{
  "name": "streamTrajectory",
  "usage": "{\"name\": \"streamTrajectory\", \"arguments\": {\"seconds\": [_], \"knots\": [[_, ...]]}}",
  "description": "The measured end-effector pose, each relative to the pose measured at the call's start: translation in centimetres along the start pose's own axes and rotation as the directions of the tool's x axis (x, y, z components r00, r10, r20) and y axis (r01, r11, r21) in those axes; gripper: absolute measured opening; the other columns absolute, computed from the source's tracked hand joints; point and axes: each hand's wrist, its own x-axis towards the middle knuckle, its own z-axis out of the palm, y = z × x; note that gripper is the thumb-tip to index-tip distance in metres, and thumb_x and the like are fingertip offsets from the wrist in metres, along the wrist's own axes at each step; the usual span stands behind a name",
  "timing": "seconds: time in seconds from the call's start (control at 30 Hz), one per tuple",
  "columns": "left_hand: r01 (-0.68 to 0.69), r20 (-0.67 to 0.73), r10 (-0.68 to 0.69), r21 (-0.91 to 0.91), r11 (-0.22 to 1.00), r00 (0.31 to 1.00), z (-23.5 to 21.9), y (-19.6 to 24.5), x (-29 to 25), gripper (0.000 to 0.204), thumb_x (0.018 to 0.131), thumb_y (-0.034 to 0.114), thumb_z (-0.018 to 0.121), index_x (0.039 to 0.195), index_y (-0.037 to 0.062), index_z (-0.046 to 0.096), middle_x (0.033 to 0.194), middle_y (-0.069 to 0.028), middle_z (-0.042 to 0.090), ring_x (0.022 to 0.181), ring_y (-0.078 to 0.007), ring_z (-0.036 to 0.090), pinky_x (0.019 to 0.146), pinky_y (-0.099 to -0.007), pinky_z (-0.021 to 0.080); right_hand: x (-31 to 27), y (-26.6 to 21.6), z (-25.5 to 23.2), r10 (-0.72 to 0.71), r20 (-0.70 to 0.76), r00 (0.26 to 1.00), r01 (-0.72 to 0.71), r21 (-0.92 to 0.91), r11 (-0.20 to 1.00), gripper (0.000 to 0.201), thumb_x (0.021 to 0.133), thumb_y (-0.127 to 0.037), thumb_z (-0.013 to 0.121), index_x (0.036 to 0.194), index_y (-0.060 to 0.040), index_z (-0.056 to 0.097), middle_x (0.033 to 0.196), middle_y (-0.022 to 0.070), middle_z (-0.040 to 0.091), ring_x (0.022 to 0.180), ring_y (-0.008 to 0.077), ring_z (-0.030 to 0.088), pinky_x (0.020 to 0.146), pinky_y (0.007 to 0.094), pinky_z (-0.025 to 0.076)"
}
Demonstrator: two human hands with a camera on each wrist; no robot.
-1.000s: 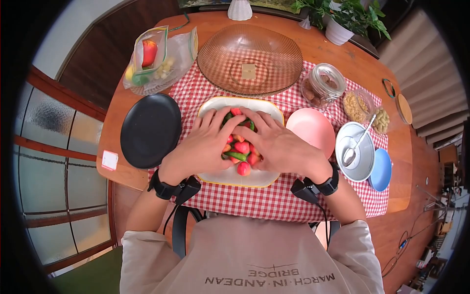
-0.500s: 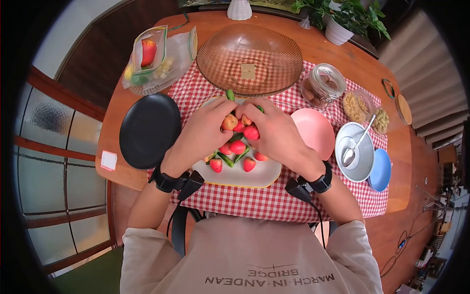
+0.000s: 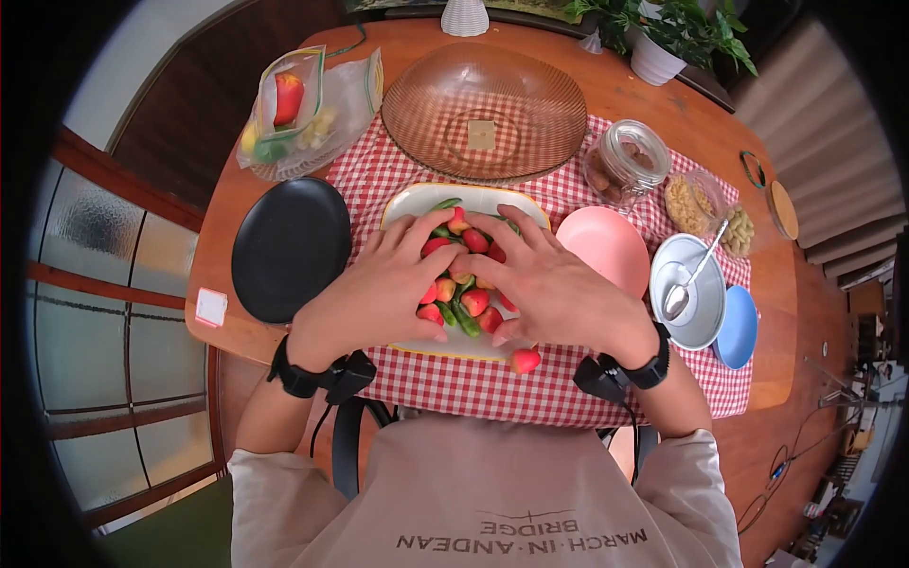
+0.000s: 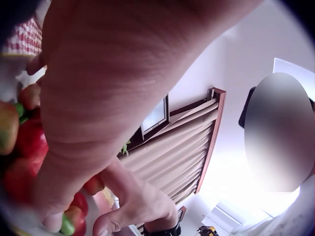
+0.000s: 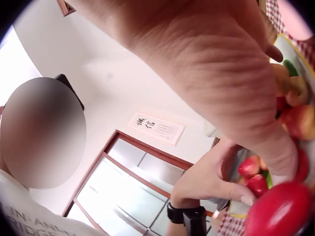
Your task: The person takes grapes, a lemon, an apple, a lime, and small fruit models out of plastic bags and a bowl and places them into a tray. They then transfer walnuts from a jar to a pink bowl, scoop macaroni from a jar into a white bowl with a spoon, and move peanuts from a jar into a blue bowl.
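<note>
A white tray with a yellow rim (image 3: 407, 201) holds a heap of small red-and-yellow fruits (image 3: 474, 302) mixed with green chili peppers (image 3: 464, 320). My left hand (image 3: 369, 289) spreads over the heap's left side, fingers apart and touching the pieces. From the right, my right hand (image 3: 559, 284) does the same, its thumb near the tray's front. The fingertips of both hands come close together over the middle, hiding part of the heap. One red fruit (image 3: 525, 360) sits at the tray's front edge, below the right thumb; it looms large and glossy in the right wrist view.
A black plate (image 3: 291, 251) lies left, a pink plate (image 3: 606, 251) right. Behind the tray stands a large amber glass dish (image 3: 407, 133). Zip bags (image 3: 355, 95) are back left. Rightward are a glass jar (image 3: 606, 175), a grey bowl with a spoon (image 3: 701, 317) and a blue plate (image 3: 737, 331).
Half a second ago both hands were gathering fruits and peppers up between them. Now they are spread wide over the heap, and one red fruit has come to the tray's front edge.
</note>
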Motion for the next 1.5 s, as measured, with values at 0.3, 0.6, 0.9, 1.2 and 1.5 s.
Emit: {"name": "streamTrajectory", "arguments": {"seconds": [0.3,0.6,0.9,1.2,1.5], "knots": [[0.067,-0.164,-0.069,-0.018,0.998,0.984,3.5,-2.0,2.6,0.068,0.070,0.017,0.083,0.130,0.0016,0.056,0.146,-0.0139,0.042,0.135,-0.0383,0.042,0.109,-0.0477,0.042,1.7,3.0,2.5,0.024,-0.065,0.998,-0.021,0.046,0.999,0.062,0.073,-0.019,0.085,0.129,-0.0132,0.061,0.144,0.0167,0.048,0.127,0.0396,0.050,0.105,0.0509,0.048],[0.082,-0.097,-0.087,-0.052,0.995,0.991,2.9,-2.0,2.5,0.067,0.071,0.017,0.082,0.132,0.0042,0.057,0.145,-0.0123,0.043,0.134,-0.0358,0.042,0.108,-0.0460,0.045,1.4,2.7,1.4,-0.017,-0.050,0.999,0.019,0.051,0.999,0.058,0.074,-0.017,0.084,0.126,-0.0112,0.060,0.140,0.0152,0.050,0.122,0.0389,0.052,0.106,0.0498,0.047],[-0.007,-0.062,-0.002,-0.150,0.989,0.998,1.6,-2.2,2.3,0.079,0.066,0.014,0.085,0.139,0.0103,0.056,0.152,-0.0125,0.036,0.143,-0.0394,0.032,0.116,-0.0480,0.039,0.5,0.7,-3.5,-0.259,0.255,0.932,0.202,0.229,0.952,0.032,0.076,-0.013,0.076,0.107,-0.0078,0.068,0.105,0.0097,0.063,0.107,0.0324,0.060,0.087,0.0436,0.052],[-0.025,-0.056,0.018,-0.135,0.991,0.998,2.0,-2.7,2.8,0.083,0.064,0.010,0.081,0.142,0.0145,0.054,0.154,-0.0122,0.033,0.145,-0.0411,0.028,0.119,-0.0502,0.035,-0.3,-1.1,-0.2,-0.535,0.297,0.791,0.434,0.344,0.833,0.021,0.070,-0.024,0.081,0.087,-0.0117,0.078,0.104,0.0045,0.061,0.114,0.0263,0.049,0.095,0.0410,0.043],[-0.020,-0.027,0.017,-0.105,0.994,0.999,1.9,-2.8,3.0,0.082,0.064,0.014,0.080,0.142,0.0140,0.053,0.155,-0.0116,0.033,0.145,-0.0410,0.027,0.119,-0.0503,0.034,-2.0,-0.8,1.0,-0.542,0.359,0.760,0.457,0.297,0.838,0.014,0.075,-0.025,0.070,0.076,-0.0149,0.080,0.125,0.0026,0.061,0.128,0.0308,0.043,0.111,0.0452,0.034]]}}
